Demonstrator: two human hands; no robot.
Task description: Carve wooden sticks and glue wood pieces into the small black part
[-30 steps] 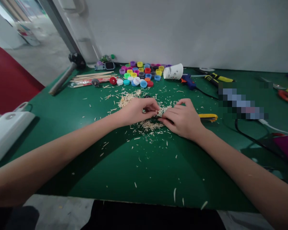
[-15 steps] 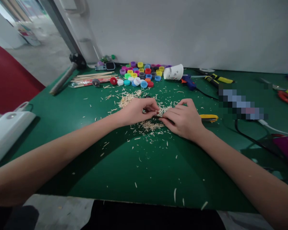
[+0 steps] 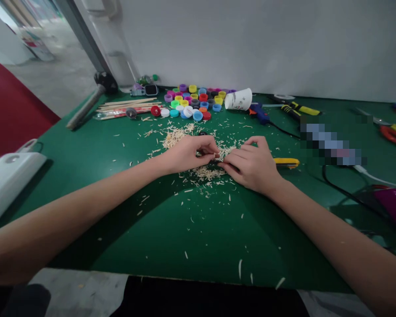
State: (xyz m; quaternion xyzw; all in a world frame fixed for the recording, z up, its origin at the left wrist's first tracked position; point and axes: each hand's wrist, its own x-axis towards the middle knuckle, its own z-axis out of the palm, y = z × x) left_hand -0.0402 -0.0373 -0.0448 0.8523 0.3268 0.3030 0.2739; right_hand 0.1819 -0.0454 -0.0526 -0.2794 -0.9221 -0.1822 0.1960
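My left hand [image 3: 194, 152] is closed in a pinch, thumb against forefinger, above pale wood shavings [image 3: 178, 135]. What lies between those fingertips is too small to make out. Close beside it, my right hand [image 3: 252, 165] is curled with its thumb and fingers together, and its fingertips hide whatever they grip. The two sets of fingertips nearly meet over the shavings. A small black round thing [image 3: 202, 133] shows just behind my left hand. A yellow-handled tool [image 3: 286, 162], probably a utility knife, lies partly hidden behind my right hand.
Many coloured bottle caps [image 3: 194, 100] stand at the back, beside a tipped paper cup [image 3: 238, 100] and a blue glue gun [image 3: 260, 113]. A mallet [image 3: 89, 105] and wooden sticks [image 3: 127, 105] lie at the back left. A white box-shaped device [image 3: 15, 180] sits at the left edge.
Both hands keep almost the same pose over the shavings. The whole view has shifted very slightly.
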